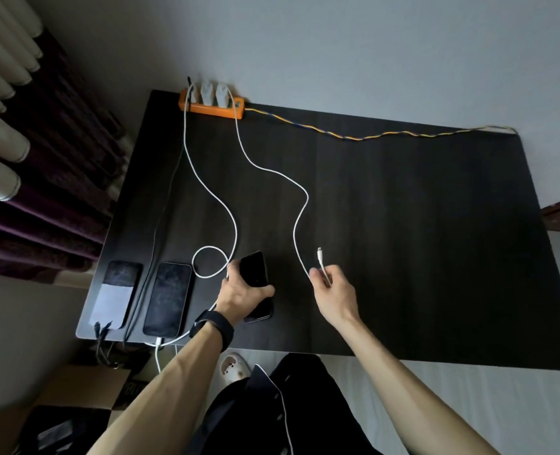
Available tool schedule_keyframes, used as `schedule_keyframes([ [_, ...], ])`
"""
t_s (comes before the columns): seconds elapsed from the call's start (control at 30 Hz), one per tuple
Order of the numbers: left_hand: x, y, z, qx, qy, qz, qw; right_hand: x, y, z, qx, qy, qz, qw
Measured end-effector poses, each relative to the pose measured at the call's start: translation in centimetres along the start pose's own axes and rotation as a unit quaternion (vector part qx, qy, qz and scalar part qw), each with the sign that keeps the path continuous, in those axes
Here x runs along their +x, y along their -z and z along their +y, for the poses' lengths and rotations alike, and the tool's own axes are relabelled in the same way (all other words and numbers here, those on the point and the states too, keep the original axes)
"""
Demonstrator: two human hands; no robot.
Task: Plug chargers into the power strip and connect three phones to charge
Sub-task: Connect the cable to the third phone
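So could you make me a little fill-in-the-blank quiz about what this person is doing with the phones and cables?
1. The power strip at the table's far edge is coloured ____.
2. The left hand grips a black ____.
3. The right hand pinches the free end of a ____ cable.
4. Counting the held one, ____ phones are in view.

Missing words: orange; phone; white; three

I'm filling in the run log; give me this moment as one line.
stage: third phone connection | left hand: holds dark phone | right hand: holds white cable, plug free | two phones cabled
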State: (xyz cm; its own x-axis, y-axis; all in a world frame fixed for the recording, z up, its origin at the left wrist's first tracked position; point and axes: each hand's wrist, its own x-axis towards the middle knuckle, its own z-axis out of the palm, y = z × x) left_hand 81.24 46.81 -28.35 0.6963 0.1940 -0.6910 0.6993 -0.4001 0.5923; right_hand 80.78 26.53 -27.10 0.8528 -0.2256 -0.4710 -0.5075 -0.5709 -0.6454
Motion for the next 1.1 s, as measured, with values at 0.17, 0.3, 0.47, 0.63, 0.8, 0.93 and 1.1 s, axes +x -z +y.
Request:
schedule_keyframes([
  [0.17, -2.3, 1.4, 2.7, 0.0, -0.135, -0.028, 0.99, -0.9, -1.1, -2.8, 0.17, -0.012, -0.072, 0.983],
  [0.3, -3.5, 2.6, 3.3, 0.07, -0.221, -0.006, 0.973, -2.0, -1.7, -4.8, 0.219, 0.038, -0.069, 0.972],
  [0.47, -4.2, 5.0, 2.4, 0.092, -0.25, -0.002, 0.964, -3.0, -2.1, -5.8, 0.193, 0.051, -0.06, 0.978],
  [0.63, -4.4, 7.7, 0.8, -0.134, -0.173, -0.153, 0.964, -4.8, -2.1, -5.1, 0.243, 0.009, -0.08, 0.967],
  [0.8, -5.2, 8.6, -0.8, -0.196, -0.132, -0.25, 0.939, -6.7, -1.6, -5.4, 0.218, 0.019, -0.085, 0.972],
  [0.93, -5.8, 8.4, -0.7, -0.288, -0.072, -0.23, 0.927, -7.8, 0.0, -6.4, 0.127, 0.038, -0.058, 0.99],
  [1.1, -6.6, 8.5, 2.0, -0.447, -0.041, -0.164, 0.878, -9.0, 3.5, -7.9, 0.114, 0.134, 0.039, 0.984],
])
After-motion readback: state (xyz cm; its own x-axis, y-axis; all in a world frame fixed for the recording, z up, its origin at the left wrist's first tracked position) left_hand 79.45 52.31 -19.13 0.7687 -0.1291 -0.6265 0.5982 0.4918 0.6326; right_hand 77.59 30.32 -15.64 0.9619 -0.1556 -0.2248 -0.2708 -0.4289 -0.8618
